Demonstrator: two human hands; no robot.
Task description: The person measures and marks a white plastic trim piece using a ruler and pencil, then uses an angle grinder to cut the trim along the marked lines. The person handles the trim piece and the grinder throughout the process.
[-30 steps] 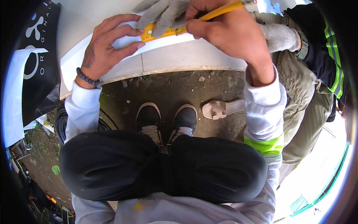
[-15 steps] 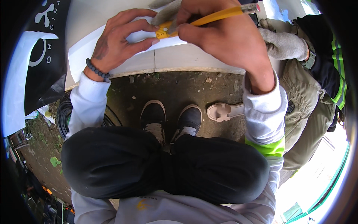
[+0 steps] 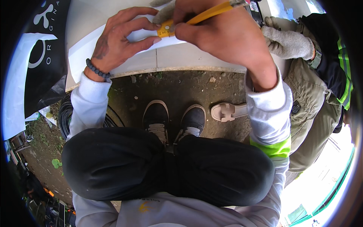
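Note:
My left hand (image 3: 113, 43) pinches the near end of a yellow tape measure blade (image 3: 165, 31) between thumb and fingers, over a long white strip (image 3: 85, 53) on a pale tiled surface (image 3: 196, 62). My right hand (image 3: 227, 36) is closed around a yellow pencil (image 3: 211, 12), its eraser end pointing up to the right. The pencil's tip is hidden behind my right fingers, which are beside the tape blade. Grey gloved fingers (image 3: 165, 13) of another person reach in just beyond the blade.
At the right, a co-worker's grey-gloved hand (image 3: 293, 43) rests by the surface. A beige sandal (image 3: 227, 112) lies on the dirt ground near my shoes (image 3: 155, 117). Coiled black cable (image 3: 65, 117) is at the left, below a black printed sheet (image 3: 49, 72).
My right hand and the pencil have shifted slightly left and up. The left hand keeps its pinch on the tape measure blade, almost unmoved.

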